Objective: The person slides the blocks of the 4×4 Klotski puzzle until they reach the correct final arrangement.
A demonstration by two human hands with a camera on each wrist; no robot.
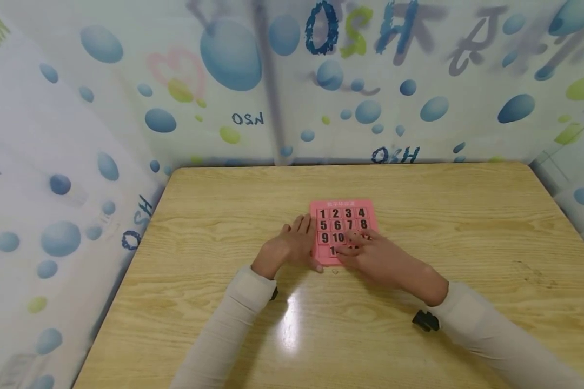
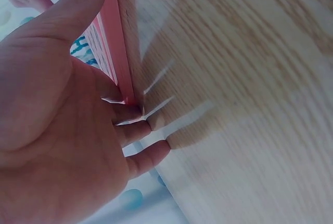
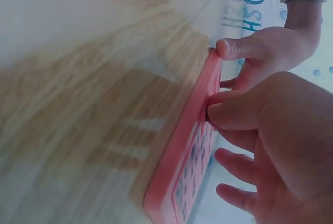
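A pink sliding number puzzle [image 1: 342,203] lies flat on the wooden table, its black-numbered tiles in rows. The bottom-left slot of its frame holds no tile. Along the puzzle's left side rests my left hand [image 1: 297,243], fingers straight and close together, with the thumb at the near left corner. My right hand [image 1: 377,259] reaches over the lower right part, index fingertip on a bottom-row tile. Thumb and index finger come together at the tile face in the right wrist view, while the other fingers stay loosely spread. Several lower-right tiles are hidden beneath this hand.
The wooden table [image 1: 467,227] extends around the puzzle on all sides. Behind its far edge hangs a pale curtain [image 1: 292,97] with blue and green drops, and another patterned wall [image 1: 58,162] runs along the left. Dark wrist-camera straps [image 1: 425,320] show under the sleeves.
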